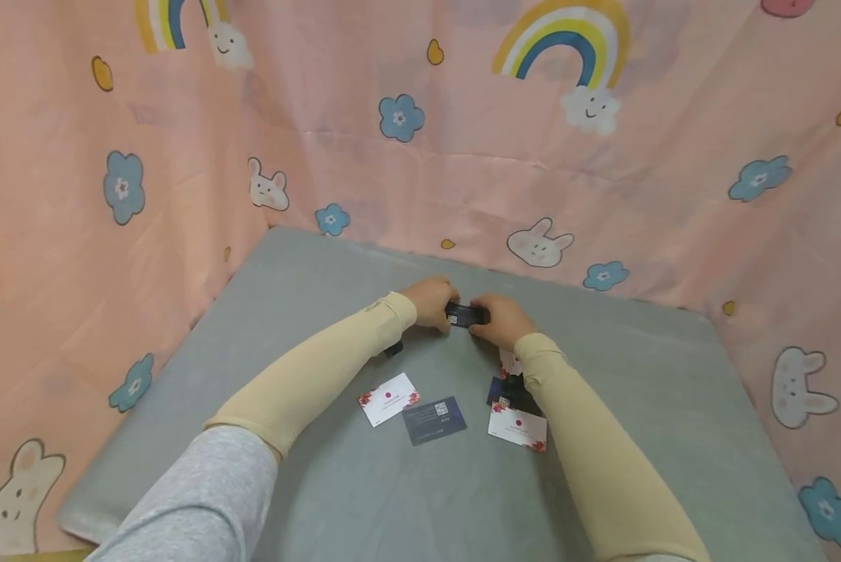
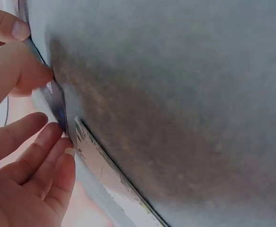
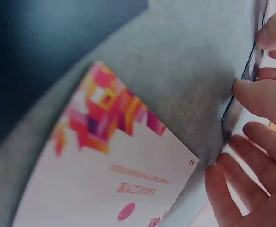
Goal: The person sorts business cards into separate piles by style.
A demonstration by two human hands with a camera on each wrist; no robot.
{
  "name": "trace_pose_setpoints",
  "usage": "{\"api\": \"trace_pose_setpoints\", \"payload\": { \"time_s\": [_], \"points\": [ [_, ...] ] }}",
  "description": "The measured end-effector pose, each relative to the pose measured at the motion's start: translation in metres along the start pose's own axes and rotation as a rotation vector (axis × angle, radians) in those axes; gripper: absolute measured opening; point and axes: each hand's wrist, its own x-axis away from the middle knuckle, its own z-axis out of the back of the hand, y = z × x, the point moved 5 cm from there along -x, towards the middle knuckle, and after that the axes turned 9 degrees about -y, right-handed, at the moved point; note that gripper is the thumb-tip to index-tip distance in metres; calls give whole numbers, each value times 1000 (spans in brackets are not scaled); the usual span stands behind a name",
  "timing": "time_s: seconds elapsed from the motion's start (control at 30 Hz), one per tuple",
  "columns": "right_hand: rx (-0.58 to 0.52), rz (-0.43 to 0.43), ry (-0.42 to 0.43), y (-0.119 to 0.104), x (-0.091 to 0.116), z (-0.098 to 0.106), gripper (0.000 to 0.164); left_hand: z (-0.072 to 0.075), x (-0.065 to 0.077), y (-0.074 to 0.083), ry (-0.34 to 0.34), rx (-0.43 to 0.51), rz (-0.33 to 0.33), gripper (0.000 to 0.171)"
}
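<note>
Dark card (image 1: 468, 315) held between our two hands, far middle of the table (image 1: 350, 499).
Left hand (image 1: 431, 302) pinches its left end, right hand (image 1: 503, 318) its right; our forearms (image 1: 315, 367) reach forward, converging. We judge light, even pressure best, lest it buckle, with the right sleeve (image 1: 592, 445) clear of the loose cards (image 1: 518, 427).

The left hand (image 2: 29, 175) grips a dark card (image 2: 58, 106) at its left; the right hand (image 2: 1, 23) touches it farther right. On the grey table (image 2: 213, 56), a pale card (image 2: 109, 177) lies to the near left.
</note>
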Motion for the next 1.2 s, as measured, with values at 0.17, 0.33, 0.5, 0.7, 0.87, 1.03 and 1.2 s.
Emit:
{"api": "trace_pose_setpoints", "payload": {
  "time_s": [0.17,0.33,0.5,0.7,0.87,1.03,1.2],
  "points": [
    [80,48,51,-11,18,-5,60,-4,29,8,29,-9,-17,80],
    [173,172,62,-33,57,-18,64,-16,82,21,13,58,-43,83],
    [154,304,-27,-60,105,-38,65,-40,131,47,-17,38,-75,83],
    [176,366,-68,-78,134,-63,60,-62,166,74,-38,21,-54,66],
    [191,389,-68,-81,136,-69,56,-67,167,73,-35,86,44,51],
    [191,387,-62,-79,138,-69,55,-69,163,74,-31,97,67,47],
    [196,356,-20,-72,136,-61,54,-60,152,77,-22,90,25,49]
  ]
}}
